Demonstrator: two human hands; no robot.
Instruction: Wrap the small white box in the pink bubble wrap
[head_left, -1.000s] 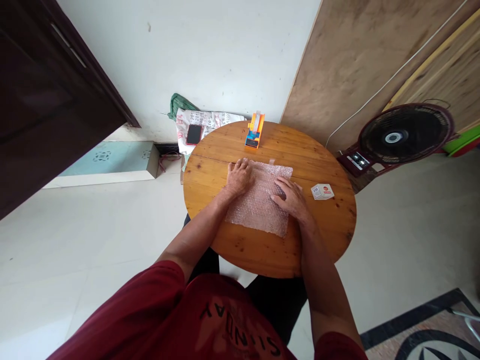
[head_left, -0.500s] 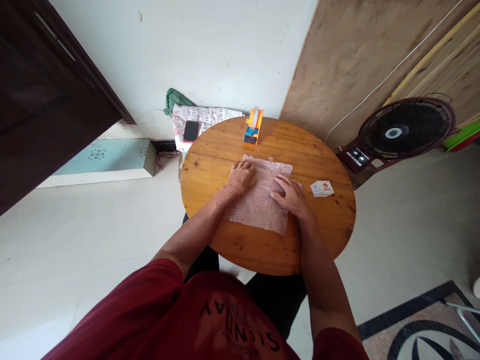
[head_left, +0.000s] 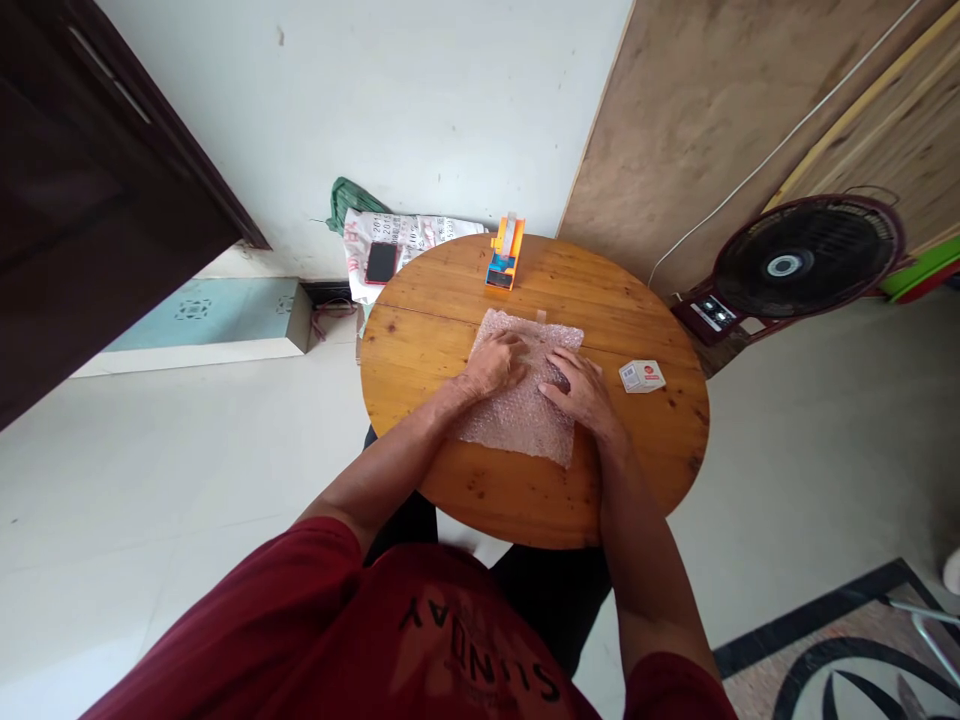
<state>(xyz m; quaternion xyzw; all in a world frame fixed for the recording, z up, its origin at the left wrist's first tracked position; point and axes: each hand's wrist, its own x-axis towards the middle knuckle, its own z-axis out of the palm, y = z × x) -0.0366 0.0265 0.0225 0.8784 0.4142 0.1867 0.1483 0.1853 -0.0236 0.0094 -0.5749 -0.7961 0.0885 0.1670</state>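
A sheet of clear, pinkish bubble wrap (head_left: 517,425) lies flat on the round wooden table (head_left: 480,490). My left hand (head_left: 496,364) rests on its upper left part, fingers slightly bent and pointing toward the middle of the sheet. On the right side, my right hand (head_left: 583,392) lies on the wrap with thumb and fingers apart. A short strip of tape (head_left: 541,316) shows at the sheet's far edge. Whether anything lies under or inside the wrap is hard to make out.
An orange and blue tape dispenser (head_left: 506,255) stands at the table's far edge. A small white printed card or box (head_left: 642,376) lies on the right. Beyond the table are a phone (head_left: 382,263) on a white printed sack (head_left: 435,229) and a dark fan (head_left: 810,255).
My left hand has slid a little to the right and nearer to me across the bubble wrap, its fingers now more bent. My right hand stays about where it was.
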